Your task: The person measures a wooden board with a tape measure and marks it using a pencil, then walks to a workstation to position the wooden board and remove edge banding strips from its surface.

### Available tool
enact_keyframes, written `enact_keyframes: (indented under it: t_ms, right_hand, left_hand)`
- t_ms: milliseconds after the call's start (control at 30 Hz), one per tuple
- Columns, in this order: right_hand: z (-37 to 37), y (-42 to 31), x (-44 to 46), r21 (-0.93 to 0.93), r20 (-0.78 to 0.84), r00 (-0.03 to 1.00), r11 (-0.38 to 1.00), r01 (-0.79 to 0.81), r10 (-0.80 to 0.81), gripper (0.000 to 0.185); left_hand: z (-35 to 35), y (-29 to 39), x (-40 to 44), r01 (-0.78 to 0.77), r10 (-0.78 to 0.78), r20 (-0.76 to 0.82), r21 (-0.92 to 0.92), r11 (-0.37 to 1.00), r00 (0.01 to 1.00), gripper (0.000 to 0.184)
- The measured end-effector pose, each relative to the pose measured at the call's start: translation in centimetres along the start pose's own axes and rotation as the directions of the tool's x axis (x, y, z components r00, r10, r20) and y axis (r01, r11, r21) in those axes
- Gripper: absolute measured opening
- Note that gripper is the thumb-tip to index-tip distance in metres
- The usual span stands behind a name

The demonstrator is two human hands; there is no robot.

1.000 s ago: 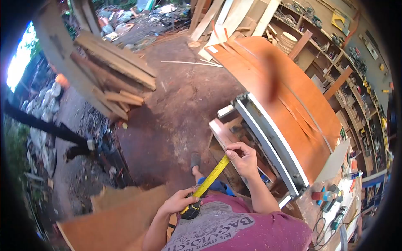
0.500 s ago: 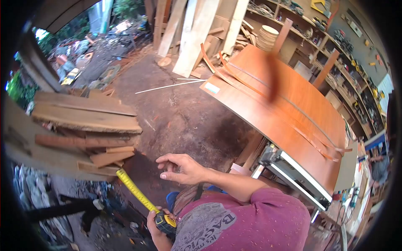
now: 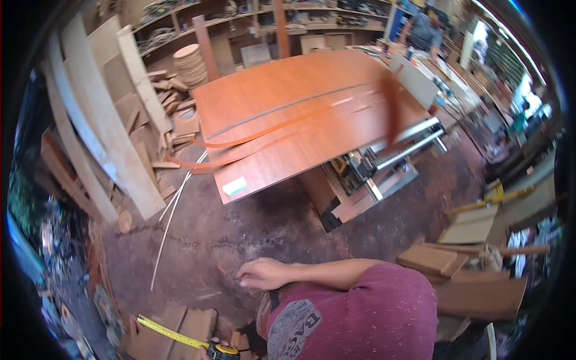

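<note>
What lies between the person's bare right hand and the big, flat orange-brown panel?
In the head view, only dark, stained floor shows between the right hand and the orange-brown panel's nearest edge.

My right forearm (image 3: 327, 273) lies nearly level, running toward nine o'clock; my right hand (image 3: 264, 274), just past six, is empty, wrist almost straight, fingers loosely bent. Near seven, my left hand (image 3: 206, 353) grips, mostly cut off at the bottom edge.

a black-and-yellow tape measure (image 3: 224, 351), partly hidden at the bottom edge, its yellow blade (image 3: 171, 334) extended above brown boards (image 3: 199, 324).
</note>
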State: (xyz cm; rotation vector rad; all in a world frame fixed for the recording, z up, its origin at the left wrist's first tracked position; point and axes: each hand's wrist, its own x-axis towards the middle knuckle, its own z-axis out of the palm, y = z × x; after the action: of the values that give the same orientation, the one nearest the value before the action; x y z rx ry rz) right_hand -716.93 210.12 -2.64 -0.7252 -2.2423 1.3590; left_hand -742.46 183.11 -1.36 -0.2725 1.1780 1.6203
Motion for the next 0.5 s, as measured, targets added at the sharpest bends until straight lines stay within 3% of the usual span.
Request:
enact_keyframes:
  t_ms: [33, 133, 233, 267, 333, 367, 500]
  right_hand:
    - [0.2, 0.7, 0.1, -0.039, -0.057, 0.998, 0.999, -0.036, 0.034, 0.032]
    - [-0.7, 2.4, 0.5, -0.134, -0.191, 0.946, 0.948, -0.289, 0.262, 0.033]
    - [-1.1, 4.9, 1.7, -0.178, -0.298, 0.898, 0.906, -0.384, 0.323, 0.034]
    - [-1.4, 5.1, 2.7, -0.197, -0.325, 0.882, 0.888, -0.416, 0.341, 0.034]
    - [-1.8, 5.4, 5.2, -0.227, -0.377, 0.846, 0.848, -0.48, 0.378, 0.034]
    - [-2.1, 5.4, 6.7, -0.208, -0.379, 0.836, 0.844, -0.494, 0.396, 0.033]
    - [-3.0, 4.9, 11.0, -0.176, -0.431, 0.813, 0.848, -0.501, 0.391, 0.034]
  left_hand:
    - [0.5, 2.3, 2.2, -0.018, 0.022, -0.038, 0.102, 0.995, 0.999, 0.04]
    - [3.7, 7.4, 10.0, 0.059, -0.057, 0.165, -0.008, 0.998, 0.985, 0.037]
    - [8.0, 9.3, 16.5, 0.072, -0.103, 0.398, 0.094, 0.993, 0.911, 0.036]
    - [9.4, 9.5, 18.1, 0.159, -0.165, 0.455, 0.052, 0.986, 0.875, 0.036]
    - [14.1, 9.7, 17.7, 0.188, -0.197, 0.468, 0.065, 0.98, 0.861, 0.035]
    - [15.0, 10.1, 18.3, 0.263, -0.261, 0.482, 0.066, 0.963, 0.836, 0.035]
    - [16.4, 12.3, 22.9, 0.322, -0.384, 0.491, 0.209, 0.923, 0.782, 0.035]
